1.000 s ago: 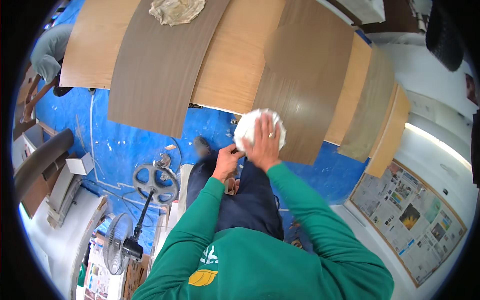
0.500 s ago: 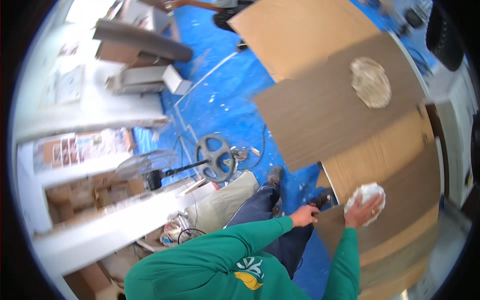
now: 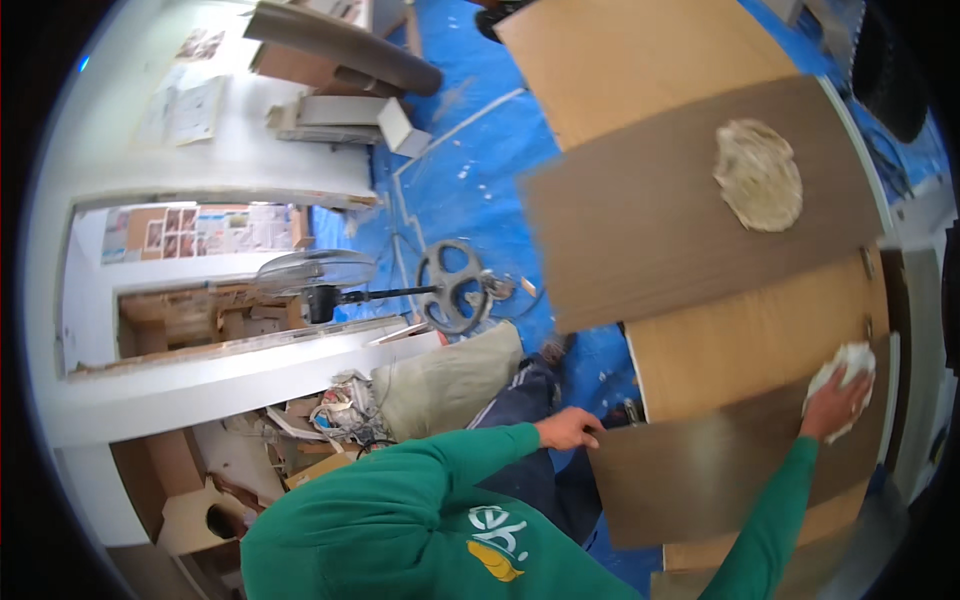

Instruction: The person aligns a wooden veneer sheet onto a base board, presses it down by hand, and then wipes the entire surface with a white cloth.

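My right hand [image 3: 838,408] presses a bunched white cloth [image 3: 838,372] onto the right end of a dark brown wood-grain panel [image 3: 690,468]. The fingers lie over the cloth. At the near-left corner of that same panel, my left hand [image 3: 568,429] is closed with its fingertips at the edge. A second brown panel [image 3: 640,240] lies farther away, and a crumpled beige cloth [image 3: 760,178] rests on its right part. Between the two panels shows a lighter wooden board [image 3: 750,350].
Blue sheeting [image 3: 480,190] covers the floor. To the left, a pedestal fan [image 3: 400,292] lies on its side near a folded beige cloth sheet [image 3: 450,385]. A large brown roll [image 3: 340,45] and white boxes [image 3: 402,128] stand beyond. A plain tan board [image 3: 640,60] lies at the far end.
My right hand has slid the white cloth rightward across the near panel to its right end. My left hand stays at the panel's left edge. The whole view has shifted.
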